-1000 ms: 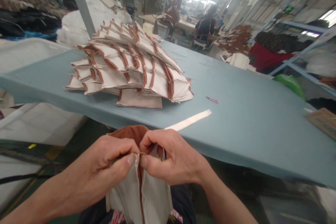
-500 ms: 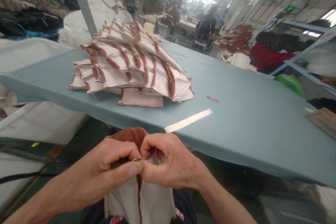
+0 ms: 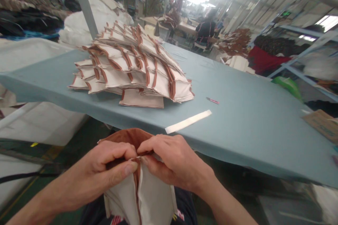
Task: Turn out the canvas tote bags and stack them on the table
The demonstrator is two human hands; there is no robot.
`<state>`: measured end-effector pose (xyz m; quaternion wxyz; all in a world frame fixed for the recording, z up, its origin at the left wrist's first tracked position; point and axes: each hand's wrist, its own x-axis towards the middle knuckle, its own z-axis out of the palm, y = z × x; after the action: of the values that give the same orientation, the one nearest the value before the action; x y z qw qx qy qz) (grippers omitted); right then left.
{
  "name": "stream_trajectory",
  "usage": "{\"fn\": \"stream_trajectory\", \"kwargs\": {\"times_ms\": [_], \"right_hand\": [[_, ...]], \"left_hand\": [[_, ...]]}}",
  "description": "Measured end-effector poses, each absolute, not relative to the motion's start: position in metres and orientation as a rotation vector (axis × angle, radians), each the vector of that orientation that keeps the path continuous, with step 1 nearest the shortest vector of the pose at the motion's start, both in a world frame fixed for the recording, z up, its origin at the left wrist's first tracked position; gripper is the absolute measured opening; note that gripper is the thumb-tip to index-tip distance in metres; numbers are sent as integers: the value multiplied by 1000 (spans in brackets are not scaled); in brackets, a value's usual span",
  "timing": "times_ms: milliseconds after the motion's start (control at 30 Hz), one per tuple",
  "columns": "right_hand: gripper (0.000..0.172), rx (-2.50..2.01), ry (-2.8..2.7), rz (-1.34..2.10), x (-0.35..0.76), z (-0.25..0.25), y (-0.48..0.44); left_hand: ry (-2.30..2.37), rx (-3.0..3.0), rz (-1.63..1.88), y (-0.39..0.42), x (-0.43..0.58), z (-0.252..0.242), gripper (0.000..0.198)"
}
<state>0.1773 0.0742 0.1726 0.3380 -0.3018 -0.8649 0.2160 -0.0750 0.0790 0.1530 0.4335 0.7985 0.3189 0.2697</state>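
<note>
Over my lap I hold a sewn fabric piece (image 3: 155, 197), off-white outside with a brown lining along its top. A brown-edged seam runs down its middle. My left hand (image 3: 113, 165) is closed, thumb and fingers pinching the top edge just left of that seam. On the other side of the seam, my right hand (image 3: 169, 161) grips the same edge between thumb and fingers. The fingertips of both hands nearly meet. Parts of the top edge are hidden behind the fingers.
A blue-grey table (image 3: 245, 123) stands in front of me. On it lie a stack of similar white-and-brown pieces (image 3: 134, 66), a pale strip (image 3: 188, 121) and a small pink-handled tool (image 3: 212, 100). A person (image 3: 206, 30) sits further back. White bins (image 3: 39, 123) stand at left.
My fingertips have shifted slightly left along the edge, and the seam below them has opened a little wider. More of the brown lining shows. The view has turned slightly.
</note>
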Motion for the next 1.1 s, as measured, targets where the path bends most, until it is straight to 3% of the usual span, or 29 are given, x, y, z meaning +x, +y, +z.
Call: {"fn": "stream_trajectory", "kwargs": {"times_ms": [200,467,700,900,1100], "right_hand": [[17,-763,-2238,479,175,163,76],[9,-1041,-2092,1115,176,169,85],[10,-1102,-2299,788,174,181,87],[5,-1084,-2043,1025,174,188,85],[18,-1228,-2186,991,178,197,93]], "left_hand": [[849,2035,697,80,-68,156,38],[944,2081,550,84,-64,155,37],[1021,2071,561,97,-50,172,25],[970,2267,724,98,-48,177,32],[967,2254,721,93,-49,175,29]]}}
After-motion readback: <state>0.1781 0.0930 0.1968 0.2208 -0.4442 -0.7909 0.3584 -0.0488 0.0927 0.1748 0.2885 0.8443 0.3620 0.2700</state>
